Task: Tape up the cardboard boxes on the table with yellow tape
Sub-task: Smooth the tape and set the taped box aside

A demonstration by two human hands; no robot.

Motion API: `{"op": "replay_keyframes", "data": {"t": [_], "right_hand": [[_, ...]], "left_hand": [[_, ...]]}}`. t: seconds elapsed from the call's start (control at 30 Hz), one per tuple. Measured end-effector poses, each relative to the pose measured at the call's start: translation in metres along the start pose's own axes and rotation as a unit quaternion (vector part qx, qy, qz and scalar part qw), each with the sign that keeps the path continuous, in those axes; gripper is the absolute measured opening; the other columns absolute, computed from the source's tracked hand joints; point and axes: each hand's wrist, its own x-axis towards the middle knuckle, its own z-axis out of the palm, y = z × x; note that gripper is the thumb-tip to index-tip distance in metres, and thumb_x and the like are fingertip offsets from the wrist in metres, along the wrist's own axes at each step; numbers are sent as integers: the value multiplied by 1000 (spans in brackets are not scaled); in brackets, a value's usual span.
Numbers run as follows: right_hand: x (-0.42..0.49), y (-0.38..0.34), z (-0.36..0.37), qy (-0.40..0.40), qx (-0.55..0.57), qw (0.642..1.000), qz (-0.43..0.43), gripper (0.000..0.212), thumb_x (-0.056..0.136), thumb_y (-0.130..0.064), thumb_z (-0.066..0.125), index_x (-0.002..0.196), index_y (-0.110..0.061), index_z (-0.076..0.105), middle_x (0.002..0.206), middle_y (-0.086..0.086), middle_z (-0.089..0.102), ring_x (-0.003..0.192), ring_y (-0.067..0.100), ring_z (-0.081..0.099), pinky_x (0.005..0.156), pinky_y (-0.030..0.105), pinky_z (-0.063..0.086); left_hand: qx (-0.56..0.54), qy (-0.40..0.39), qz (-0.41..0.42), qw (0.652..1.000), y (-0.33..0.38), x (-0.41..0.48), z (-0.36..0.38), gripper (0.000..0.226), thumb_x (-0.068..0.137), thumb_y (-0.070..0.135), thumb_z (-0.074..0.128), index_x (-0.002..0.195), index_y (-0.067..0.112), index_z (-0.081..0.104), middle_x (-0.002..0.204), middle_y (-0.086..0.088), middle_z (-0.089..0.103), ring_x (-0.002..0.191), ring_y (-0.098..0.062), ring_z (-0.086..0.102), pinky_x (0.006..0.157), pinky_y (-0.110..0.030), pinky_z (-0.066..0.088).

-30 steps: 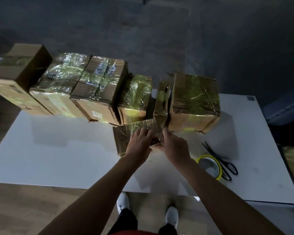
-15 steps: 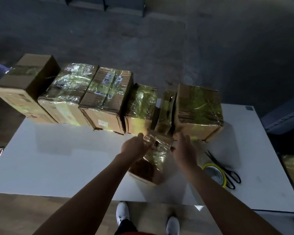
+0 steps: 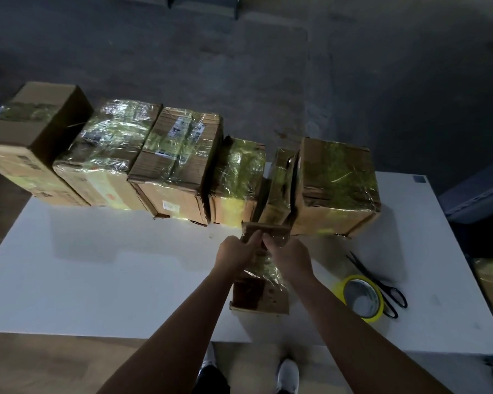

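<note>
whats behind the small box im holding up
Directly behind the small box stands a thin taped box, wedged between two bigger ones. Its lower edge and the table there are hidden by the held box and both hands.

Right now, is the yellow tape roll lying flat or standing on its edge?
Lying flat: the yellow tape roll rests on the white table, its round hole facing up.

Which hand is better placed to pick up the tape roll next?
The right hand, probably. The tape roll lies on the table on the person's right, beside the scissors. The left hand would have to cross the small box that both hands hold.
</note>
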Motion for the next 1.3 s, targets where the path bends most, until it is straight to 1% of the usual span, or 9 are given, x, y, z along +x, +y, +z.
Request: {"op": "replay_keyframes", "data": {"t": [0.17,0.47,0.63,0.73,0.87,0.97,1.1,1.2,1.3], "right_hand": [[4,3,2,2,5,1000,11,44,91,-49,54,76,-9,62,69,0,60,73,21,59,59,29,41],[0,3,-10,-44,42,998,9,59,101,-48,31,56,-14,49,57,-1,51,55,11,47,49,27,30],[-1,14,-23,-77,147,986,-23,27,92,-38,58,109,-19,50,113,9,61,88,12,58,63,24,42],[4,18,-36,-140,236,961,31,75,81,-36,73,140,-17,29,131,8,53,106,23,60,78,31,52],[8,20,-53,-136,235,962,44,56,60,-51,83,103,-21,65,103,2,70,86,16,70,66,29,58],[12,24,-55,-65,175,982,32,49,70,-38,83,108,-12,64,103,5,69,93,21,66,79,34,56],[12,23,-60,-18,117,993,-21,39,78,-33,78,107,-11,62,96,4,66,83,15,63,58,21,44],[9,18,-65,8,110,992,-67,22,84,-28,72,98,-14,61,85,-2,64,70,1,57,50,12,37],[4,14,-69,22,103,981,-160,18,90,-29,65,74,-24,57,66,-12,58,56,-6,52,46,6,35]], "left_hand": [[-31,-12,6,999,-9,8,11,49,89,54,56,80,8,70,75,-6,70,74,-24,68,71,-34,56],[-88,-4,-1,996,-12,0,-1,44,93,45,57,66,10,62,65,-4,61,61,-19,59,58,-27,46],[-199,-44,-38,978,-23,-19,-12,52,93,52,51,85,3,68,88,-14,71,84,-28,68,79,-38,56],[-248,-92,-29,964,-23,-31,-12,59,92,52,49,99,-3,67,98,-20,71,93,-34,69,89,-47,54],[-208,-72,-28,975,-11,-34,-13,52,91,51,53,93,1,67,94,-14,70,86,-26,67,79,-37,56],[-139,-10,-3,990,-1,-35,-4,51,93,42,58,87,-8,66,83,-16,65,72,-21,60,68,-31,49],[-110,30,23,993,22,-44,10,57,100,49,35,94,1,67,89,-11,66,86,-24,63,75,-34,49],[-117,7,47,992,29,-50,16,48,92,51,54,102,7,68,88,-2,70,83,-20,67,75,-34,56],[-68,89,58,992,20,-49,13,34,88,33,66,103,2,67,87,-8,70,82,-22,67,73,-35,55]]}}
